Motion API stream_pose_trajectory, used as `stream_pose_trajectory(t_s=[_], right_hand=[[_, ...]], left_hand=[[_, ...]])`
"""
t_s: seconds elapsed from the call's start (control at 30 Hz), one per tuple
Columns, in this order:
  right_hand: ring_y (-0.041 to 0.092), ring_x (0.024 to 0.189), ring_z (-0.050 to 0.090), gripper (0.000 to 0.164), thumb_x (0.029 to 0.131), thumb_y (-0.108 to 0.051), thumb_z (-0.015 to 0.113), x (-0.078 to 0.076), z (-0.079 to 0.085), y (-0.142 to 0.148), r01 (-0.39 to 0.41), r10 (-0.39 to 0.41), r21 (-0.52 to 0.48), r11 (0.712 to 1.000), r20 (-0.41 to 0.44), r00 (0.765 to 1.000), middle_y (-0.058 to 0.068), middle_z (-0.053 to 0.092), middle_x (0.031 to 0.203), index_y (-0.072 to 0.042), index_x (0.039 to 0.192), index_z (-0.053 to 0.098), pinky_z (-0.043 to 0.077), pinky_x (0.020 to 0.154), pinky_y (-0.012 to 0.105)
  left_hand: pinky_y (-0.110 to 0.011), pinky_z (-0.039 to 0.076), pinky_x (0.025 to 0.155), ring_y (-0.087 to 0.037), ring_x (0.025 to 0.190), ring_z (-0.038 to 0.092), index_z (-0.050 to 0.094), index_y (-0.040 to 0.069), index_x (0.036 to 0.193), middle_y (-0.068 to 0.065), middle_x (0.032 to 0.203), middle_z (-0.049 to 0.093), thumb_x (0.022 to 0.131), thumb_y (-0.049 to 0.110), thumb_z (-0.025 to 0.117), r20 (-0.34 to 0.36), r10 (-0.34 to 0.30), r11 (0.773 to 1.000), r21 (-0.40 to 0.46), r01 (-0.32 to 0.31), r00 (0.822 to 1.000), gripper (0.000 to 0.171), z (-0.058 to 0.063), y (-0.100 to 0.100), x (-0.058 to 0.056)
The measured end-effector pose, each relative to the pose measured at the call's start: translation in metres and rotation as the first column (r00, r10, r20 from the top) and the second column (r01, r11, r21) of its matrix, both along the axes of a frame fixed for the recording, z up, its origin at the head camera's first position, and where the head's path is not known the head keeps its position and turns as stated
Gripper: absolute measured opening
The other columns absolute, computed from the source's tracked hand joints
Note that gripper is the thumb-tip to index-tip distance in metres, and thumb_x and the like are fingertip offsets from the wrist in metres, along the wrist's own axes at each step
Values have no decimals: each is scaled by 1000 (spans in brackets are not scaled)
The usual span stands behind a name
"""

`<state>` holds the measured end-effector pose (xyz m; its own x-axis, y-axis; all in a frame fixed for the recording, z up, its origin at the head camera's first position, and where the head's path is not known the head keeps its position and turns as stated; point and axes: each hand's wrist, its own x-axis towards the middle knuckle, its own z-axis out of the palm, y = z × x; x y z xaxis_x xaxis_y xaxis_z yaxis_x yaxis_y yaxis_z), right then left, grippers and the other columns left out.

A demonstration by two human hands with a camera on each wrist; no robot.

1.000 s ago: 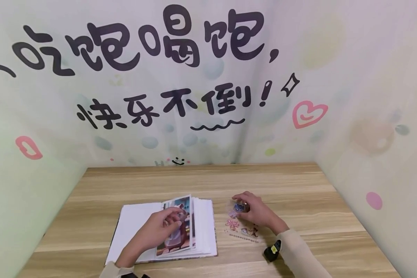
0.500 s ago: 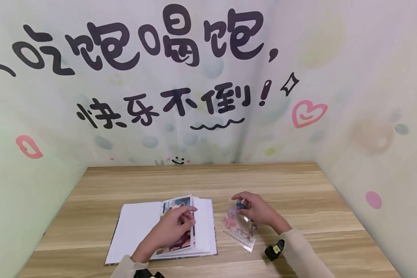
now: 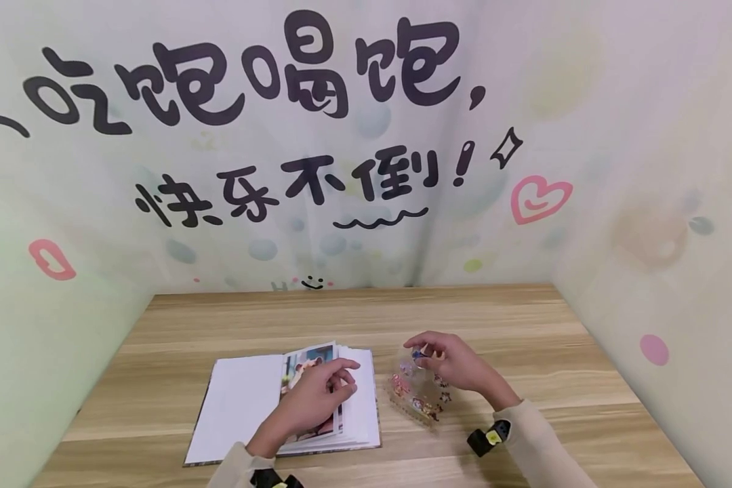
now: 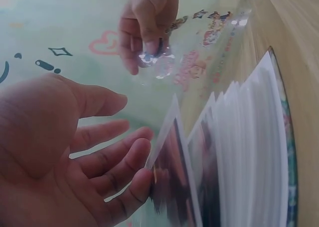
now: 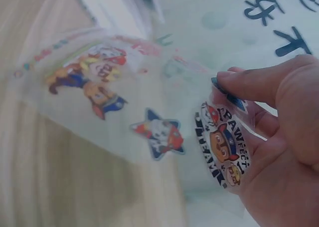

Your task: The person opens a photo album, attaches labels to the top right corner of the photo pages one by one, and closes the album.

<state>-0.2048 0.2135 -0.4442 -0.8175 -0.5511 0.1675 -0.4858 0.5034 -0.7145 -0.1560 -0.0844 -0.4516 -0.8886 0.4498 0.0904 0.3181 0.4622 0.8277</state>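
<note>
My right hand [image 3: 457, 362] pinches the top of a clear sticker sheet [image 3: 400, 386] between thumb and fingers, bending it up over the table. The right wrist view shows cartoon puppy stickers, a star sticker [image 5: 159, 135] and an oval sticker [image 5: 223, 147] with lettering on the sheet. My left hand [image 3: 317, 398] lies over an opened photo album [image 3: 238, 400], partly hiding a picture [image 3: 299, 366] on its raised page. In the left wrist view, the loosely bent fingers [image 4: 137, 184] are right at that page's edge, with the thumb apart from them.
The wooden table [image 3: 494, 318] reaches back to a curtain-like backdrop [image 3: 219, 169] with large dark lettering. More pages [image 4: 249, 152] stand fanned on the album's right side. Each wrist wears a black camera strap [image 3: 488, 437].
My left hand has moved right across the album's raised page, uncovering more of the picture. My right hand has lifted slightly, and the sticker sheet bends and turns in its grip.
</note>
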Motion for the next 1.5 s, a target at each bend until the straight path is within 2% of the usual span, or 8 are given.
stream_pose_trajectory(t_s=[0.13,0.3,0.47,0.53,0.73,1.0,1.3,1.5], right_hand=[[9,82,59,29,92,-4,66,4,13,-2,-2,2,-10,1000,0,1000,1,71,99,-12,119,68,52,68,27],[12,84,60,28,93,-6,65,8,25,-4,-13,14,-25,1000,60,998,-1,70,99,-14,120,68,52,69,27],[13,83,59,27,93,-7,66,11,30,-8,-53,58,-54,997,107,993,0,68,96,-11,120,68,52,67,26],[13,82,59,27,93,-7,66,13,30,-10,-73,81,-63,995,120,989,1,68,96,-11,119,68,52,65,26],[12,80,59,25,94,-7,65,16,28,-19,-131,142,-85,988,149,979,3,68,95,-10,119,68,53,61,26],[9,77,57,27,93,-7,66,21,21,-32,-204,223,-135,970,150,963,6,68,93,-10,119,67,50,64,23],[7,81,57,26,91,-6,69,23,15,-38,-204,216,-108,973,119,969,1,70,97,-13,116,69,51,71,26],[4,79,60,26,91,-5,69,24,14,-36,-211,219,-93,973,86,972,0,71,94,-12,116,69,53,71,27]], left_hand=[[-23,48,68,-7,78,60,64,10,124,4,94,67,97,12,62,-9,21,1000,7,-21,1000,27,1,5,0],[-22,48,69,-5,79,59,63,15,123,8,95,66,96,14,63,-30,63,998,13,-63,998,27,2,11,1],[-23,50,75,-11,90,62,63,13,124,-2,104,68,97,18,63,-43,74,994,87,-70,996,27,6,17,2],[-25,51,78,-16,95,63,62,11,126,-7,108,68,98,19,63,-24,57,990,129,-53,998,29,8,20,3],[-27,52,87,-21,104,64,56,12,133,-12,116,67,100,19,60,78,-9,975,222,-9,997,34,10,27,6],[-24,52,86,-21,102,66,47,10,142,-10,112,69,98,16,61,225,-59,937,350,-24,973,46,11,33,9],[-27,56,79,-17,89,69,46,1,140,-14,101,72,97,9,62,235,-58,919,393,-40,970,47,4,35,9],[-29,57,77,-17,87,69,47,2,139,-15,102,72,95,5,62,242,-61,908,416,-47,968,47,1,36,9]])
